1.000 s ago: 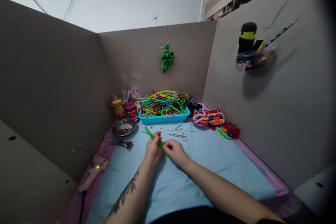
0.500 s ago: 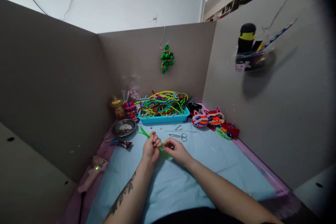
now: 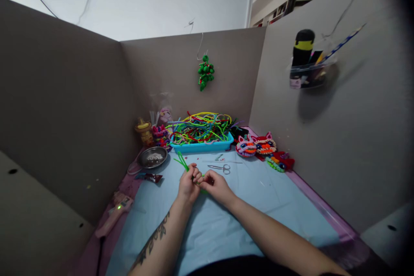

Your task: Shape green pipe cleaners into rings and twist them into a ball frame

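Stems [image 3: 183, 161] of fuzzy bright green pass through the left hand [image 3: 188, 185], their upper ends poking out past the thumb side and pointing away from the person, toward the blue tray [image 3: 202, 148]. That hand is curled almost into a fist, fingers folded over the green with little gap to be seen. Just beside it, the right hand [image 3: 218, 186] has its thumb and forefinger drawn close together in a narrow pinch on the same green, small bits of which show between the two hands and beneath them; how firm that pinch is, I cannot tell. Both hands are held over the near middle of the blue-covered tabletop [image 3: 268, 202]. Close beyond the right hand lie the scissors [image 3: 226, 168], blades toward the left, and farther back is the tray with its tangled heap [image 3: 203, 127] of many-coloured stems. A metal bowl [image 3: 145, 163] sits beyond the left hand, off to the left, with a dark red packet [image 3: 153, 177] near it.
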`<state>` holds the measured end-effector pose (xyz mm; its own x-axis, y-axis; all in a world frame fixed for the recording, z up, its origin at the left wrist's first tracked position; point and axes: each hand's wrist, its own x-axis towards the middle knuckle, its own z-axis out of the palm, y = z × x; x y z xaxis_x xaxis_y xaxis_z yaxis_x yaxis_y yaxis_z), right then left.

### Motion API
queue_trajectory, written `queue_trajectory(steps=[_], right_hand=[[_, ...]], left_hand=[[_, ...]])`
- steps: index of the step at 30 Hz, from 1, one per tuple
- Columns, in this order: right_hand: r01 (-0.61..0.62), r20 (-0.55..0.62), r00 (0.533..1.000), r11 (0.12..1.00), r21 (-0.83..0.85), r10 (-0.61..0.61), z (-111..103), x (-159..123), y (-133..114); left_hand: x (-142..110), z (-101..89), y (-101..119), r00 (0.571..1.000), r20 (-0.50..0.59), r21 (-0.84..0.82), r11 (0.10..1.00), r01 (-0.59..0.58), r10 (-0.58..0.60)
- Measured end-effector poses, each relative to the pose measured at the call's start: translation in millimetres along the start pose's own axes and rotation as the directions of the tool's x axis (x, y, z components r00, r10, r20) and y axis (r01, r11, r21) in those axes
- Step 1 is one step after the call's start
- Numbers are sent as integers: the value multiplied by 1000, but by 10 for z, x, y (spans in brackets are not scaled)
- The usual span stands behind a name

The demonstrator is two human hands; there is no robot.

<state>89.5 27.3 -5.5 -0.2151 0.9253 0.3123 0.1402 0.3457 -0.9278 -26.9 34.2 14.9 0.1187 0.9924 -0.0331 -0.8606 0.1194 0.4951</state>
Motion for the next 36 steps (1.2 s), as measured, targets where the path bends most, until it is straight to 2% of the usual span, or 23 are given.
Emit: queue_trajectory(steps=[4, 7, 10, 13, 18, 21, 24, 27, 29, 32, 36], right_hand=[[19, 41, 999, 997, 72, -22, -29, 17, 8], [29, -13, 1000, 992, 126, -27, -92, 57, 28], [-6, -1, 1000, 980, 199, 6, -169, 106, 57], [-82, 110, 992, 965, 250, 56, -231, 140, 76], [-234, 261, 953, 919, 318, 152, -300, 147, 38], [-211, 261, 957, 923, 321, 128, -345, 142, -7], [-205, 194, 970, 914, 351, 144, -391, 153, -26], [-281, 150, 959, 862, 422, 239, -440, 183, -15], [-323, 111, 945, 824, 465, 308, -474, 208, 1], [-351, 80, 929, 798, 489, 360, -522, 239, 32], [-351, 90, 931, 797, 492, 354, -573, 258, 79]], left_hand=[[10, -30, 41, 1000, -4, 22, 1000, 13, -12], [-10, -27, 64, 995, -45, 236, 967, 96, -88], [-60, 3, 37, 981, -92, 512, 837, 194, -171], [-116, 20, -35, 970, -70, 680, 700, 218, -233], [-181, 0, -132, 930, -30, 826, 515, 229, -366], [-212, 30, -119, 913, -41, 876, 425, 228, -406], [-230, 78, -82, 915, 15, 900, 404, 163, -404], [-218, 83, -73, 933, 39, 897, 424, 125, -359], [-195, 58, -85, 947, 50, 911, 403, 87, -318], [-147, 10, -106, 967, 91, 958, 286, -20, -237], [-93, -21, -103, 979, 167, 986, 30, -164, -120]])
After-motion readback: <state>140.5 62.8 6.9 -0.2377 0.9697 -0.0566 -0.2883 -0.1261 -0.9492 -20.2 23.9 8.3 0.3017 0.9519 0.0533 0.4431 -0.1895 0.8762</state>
